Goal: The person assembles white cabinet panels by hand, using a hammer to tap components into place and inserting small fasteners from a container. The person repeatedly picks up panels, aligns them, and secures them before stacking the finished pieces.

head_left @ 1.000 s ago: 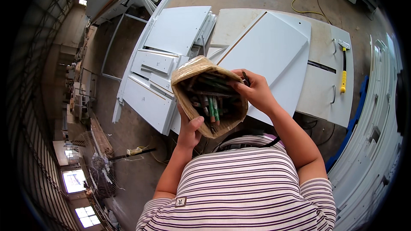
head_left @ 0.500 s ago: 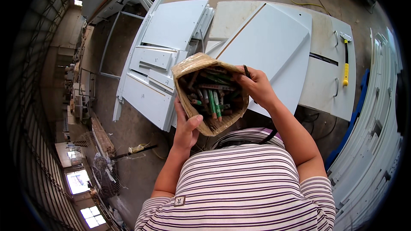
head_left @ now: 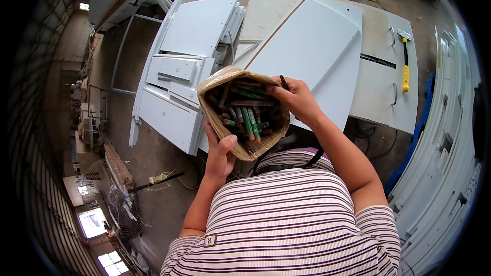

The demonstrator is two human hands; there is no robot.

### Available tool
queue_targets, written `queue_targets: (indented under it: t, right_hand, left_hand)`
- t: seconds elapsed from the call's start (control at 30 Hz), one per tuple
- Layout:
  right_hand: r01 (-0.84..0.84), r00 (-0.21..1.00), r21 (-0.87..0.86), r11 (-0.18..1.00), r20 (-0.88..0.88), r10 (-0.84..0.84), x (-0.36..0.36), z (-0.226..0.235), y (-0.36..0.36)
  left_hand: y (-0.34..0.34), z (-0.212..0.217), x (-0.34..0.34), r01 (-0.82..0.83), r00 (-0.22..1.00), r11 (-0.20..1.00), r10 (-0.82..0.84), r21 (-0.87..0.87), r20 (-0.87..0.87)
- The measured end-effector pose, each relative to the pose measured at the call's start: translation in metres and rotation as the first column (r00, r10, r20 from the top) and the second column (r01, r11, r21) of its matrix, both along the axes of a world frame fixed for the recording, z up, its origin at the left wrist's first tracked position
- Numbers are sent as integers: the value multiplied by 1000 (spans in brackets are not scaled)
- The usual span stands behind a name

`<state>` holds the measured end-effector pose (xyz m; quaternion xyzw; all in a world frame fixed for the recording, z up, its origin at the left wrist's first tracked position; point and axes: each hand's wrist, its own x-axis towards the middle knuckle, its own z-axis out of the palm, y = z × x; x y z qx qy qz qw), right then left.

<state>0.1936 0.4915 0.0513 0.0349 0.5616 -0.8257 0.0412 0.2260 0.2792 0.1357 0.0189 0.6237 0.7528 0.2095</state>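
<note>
Both hands [head_left: 221, 152] [head_left: 296, 99] on cardboard box [head_left: 244, 115] rims, above white panels [head_left: 312, 51]

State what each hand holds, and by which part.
The left hand holds a brown box of pens by its lower near wall. The right hand grips its right rim, with a thin dark pen pinched in the fingers.

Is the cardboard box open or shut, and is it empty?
Open and partly full: the cardboard box shows green and dark stick-like pieces inside.
</note>
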Motion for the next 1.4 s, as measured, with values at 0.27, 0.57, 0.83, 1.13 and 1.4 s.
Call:
queue_targets:
  t: [0.27, 0.57, 0.83, 1.13, 1.4]
  right_hand:
    - [-204, 963, 497, 843, 257, 82, 32, 11, -7]
    - [0, 988, 590, 807, 127, -93, 35, 3, -20]
    - [61, 980, 591, 805, 119, -162, 40, -15, -32]
    - [217, 967, 560, 799, -10, -256, 49, -13, -50]
    - [179, 965, 552, 815, 63, -254, 46, -33, -51]
  left_hand:
    - [-19, -65, -10, -85, 987, 983, 61, 162, 147]
    - [-16, -94, -17, -138, 929, 947, 22, 289, 370]
    - [-35, -98, -35, -44, 980, 970, -5, 240, 199]
    - [-48, -117, -43, 27, 992, 984, -5, 175, -123]
    - [-47, -105, -40, 5, 990, 953, -48, 302, 135]
